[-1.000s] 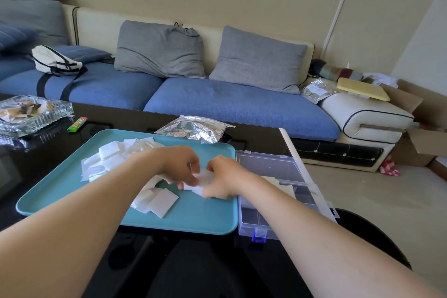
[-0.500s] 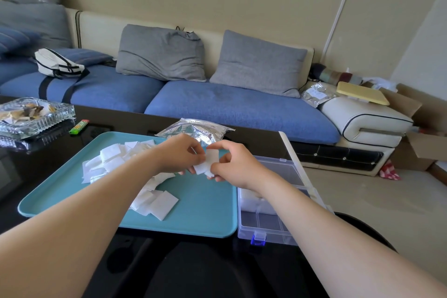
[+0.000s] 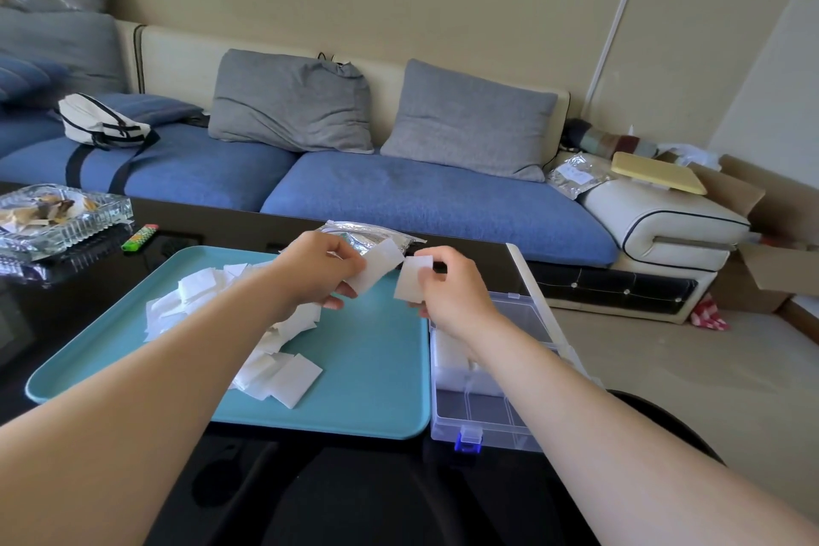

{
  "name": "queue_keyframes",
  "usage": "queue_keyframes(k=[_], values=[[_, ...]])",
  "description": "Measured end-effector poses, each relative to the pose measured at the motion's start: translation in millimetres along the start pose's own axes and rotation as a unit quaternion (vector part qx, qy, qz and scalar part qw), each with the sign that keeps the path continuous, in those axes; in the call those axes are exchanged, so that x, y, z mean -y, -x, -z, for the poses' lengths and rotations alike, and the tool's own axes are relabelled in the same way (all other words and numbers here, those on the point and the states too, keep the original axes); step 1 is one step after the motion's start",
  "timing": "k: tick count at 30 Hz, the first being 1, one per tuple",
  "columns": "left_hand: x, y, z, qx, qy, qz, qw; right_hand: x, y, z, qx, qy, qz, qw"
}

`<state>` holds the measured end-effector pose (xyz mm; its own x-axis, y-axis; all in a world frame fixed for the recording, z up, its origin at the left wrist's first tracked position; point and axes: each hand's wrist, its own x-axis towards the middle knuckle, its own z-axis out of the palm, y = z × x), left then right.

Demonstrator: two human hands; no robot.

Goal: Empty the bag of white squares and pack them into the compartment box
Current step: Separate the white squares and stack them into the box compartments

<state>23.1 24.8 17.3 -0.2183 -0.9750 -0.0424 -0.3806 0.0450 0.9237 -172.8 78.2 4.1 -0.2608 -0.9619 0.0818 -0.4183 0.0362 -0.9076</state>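
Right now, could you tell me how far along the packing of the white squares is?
Done: the crinkled silver foil bag lies flat behind the teal plastic tray, and some squares already fill a compartment of the clear plastic compartment box. In hand: the left hand and right hand each hold a white square above the tray. Left: the loose pile of white squares on the tray, while the box's near compartments look empty.
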Motion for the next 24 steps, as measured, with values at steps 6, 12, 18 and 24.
queue_keyframes(k=[6,12,18,24], values=[[-1,2,-6,0.018,0.041,0.001,0.999,3,-4,1,0.013,-0.149,-0.008,0.989],[-10,6,-12,0.081,0.106,0.01,0.991,-3,-7,-2,0.005,-0.117,0.033,0.993],[-12,8,-14,0.106,0.1,-0.001,0.989,-3,-6,-3,0.001,-0.005,0.084,0.996],[-16,9,-16,0.134,0.121,0.007,0.984,-3,-5,1,-0.019,0.015,0.108,0.994]])
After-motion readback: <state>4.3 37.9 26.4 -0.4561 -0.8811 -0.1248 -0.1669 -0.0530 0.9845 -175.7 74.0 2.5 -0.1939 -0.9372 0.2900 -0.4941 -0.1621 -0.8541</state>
